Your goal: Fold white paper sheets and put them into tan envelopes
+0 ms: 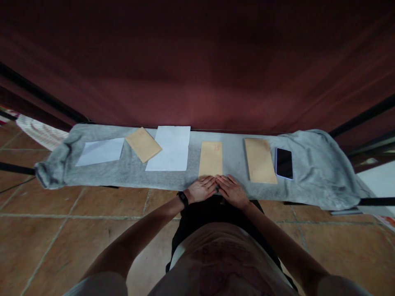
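A tan paper envelope (211, 158) with red print near its top right corner lies in front of me on the grey cloth. My left hand (202, 189), with a dark band on its wrist, rests flat at the envelope's near end. Beside it my right hand (233, 191) lies flat too, fingertips at the same end and almost meeting the left ones. Both hands have their fingers stretched out and grip nothing visible. The hands cover the envelope's near edge. To the right is what looks like a stack of tan envelopes (261, 160).
A phone (284, 163) lies right of the stack. To the left, a tilted tan envelope (143, 144) overlaps a white sheet (173, 148), and another white paper (100, 151) lies farther left. Grey cloth (234, 160) covers the narrow table. A dark red curtain (197, 74) hangs behind.
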`<state>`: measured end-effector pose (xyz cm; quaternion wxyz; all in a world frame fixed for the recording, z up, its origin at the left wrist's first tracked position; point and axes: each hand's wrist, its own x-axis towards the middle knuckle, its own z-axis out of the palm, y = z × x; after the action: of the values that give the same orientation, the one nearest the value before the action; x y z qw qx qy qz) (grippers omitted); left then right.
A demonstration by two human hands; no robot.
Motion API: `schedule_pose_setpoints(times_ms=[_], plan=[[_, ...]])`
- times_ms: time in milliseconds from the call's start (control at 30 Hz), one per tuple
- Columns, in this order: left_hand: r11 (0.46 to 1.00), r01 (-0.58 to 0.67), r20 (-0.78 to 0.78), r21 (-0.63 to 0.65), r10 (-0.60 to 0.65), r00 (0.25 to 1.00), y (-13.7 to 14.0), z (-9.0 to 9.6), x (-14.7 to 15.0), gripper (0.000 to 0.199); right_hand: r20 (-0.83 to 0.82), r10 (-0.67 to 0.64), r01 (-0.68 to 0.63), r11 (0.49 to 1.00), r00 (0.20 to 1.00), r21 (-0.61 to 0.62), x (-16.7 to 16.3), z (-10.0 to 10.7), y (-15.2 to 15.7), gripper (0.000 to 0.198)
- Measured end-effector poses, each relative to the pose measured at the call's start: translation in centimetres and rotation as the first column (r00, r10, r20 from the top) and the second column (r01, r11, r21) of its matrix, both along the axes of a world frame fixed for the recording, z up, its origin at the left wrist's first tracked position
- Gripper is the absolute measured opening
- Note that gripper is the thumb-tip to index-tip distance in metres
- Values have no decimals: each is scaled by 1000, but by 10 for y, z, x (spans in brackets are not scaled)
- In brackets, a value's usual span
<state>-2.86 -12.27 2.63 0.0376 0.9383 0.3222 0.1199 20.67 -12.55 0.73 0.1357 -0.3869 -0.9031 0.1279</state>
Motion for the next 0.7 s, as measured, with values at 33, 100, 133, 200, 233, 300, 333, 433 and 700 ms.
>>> schedule_pose_setpoints(times_ms=[33, 100, 133, 200, 233, 300, 333, 433, 700], plan=[[1000, 21, -2, -5, -21, 1000, 3, 2, 0, 36, -7, -1, 1, 1000, 1000, -2, 0, 0, 0, 49], [997, 71, 0, -37, -71, 997, 11, 7, -1, 31, -21, -1, 1, 1000, 1000, -5, 0, 1, 1, 47], [994, 92, 4, -60, -92, 996, 15, 9, -1, 30, -29, -2, 1, 1000, 1000, -6, 0, 1, 1, 46], [989, 106, 14, -105, -106, 994, 26, 12, -2, 29, -51, -4, 4, 1000, 999, -6, -1, 2, 1, 45], [988, 98, 19, -121, -97, 995, 32, 12, -2, 31, -66, -6, 6, 1000, 998, -4, -1, 3, 1, 44], [989, 61, 24, -136, -58, 998, 46, 11, -2, 40, -98, -7, 7, 1000, 995, -2, -1, 4, 1, 44], [989, 43, 21, -142, -40, 999, 53, 9, -1, 45, -114, -8, 7, 1000, 993, -3, -1, 5, 1, 45], [988, 3, -18, -155, -6, 1000, 74, 1, 2, 53, -148, -22, 18, 1000, 989, -22, -2, 7, 0, 45], [977, -183, -84, -113, 174, 981, 135, -16, 25, 59, -159, -36, 25, 997, 987, -75, -1, 9, 3, 44]])
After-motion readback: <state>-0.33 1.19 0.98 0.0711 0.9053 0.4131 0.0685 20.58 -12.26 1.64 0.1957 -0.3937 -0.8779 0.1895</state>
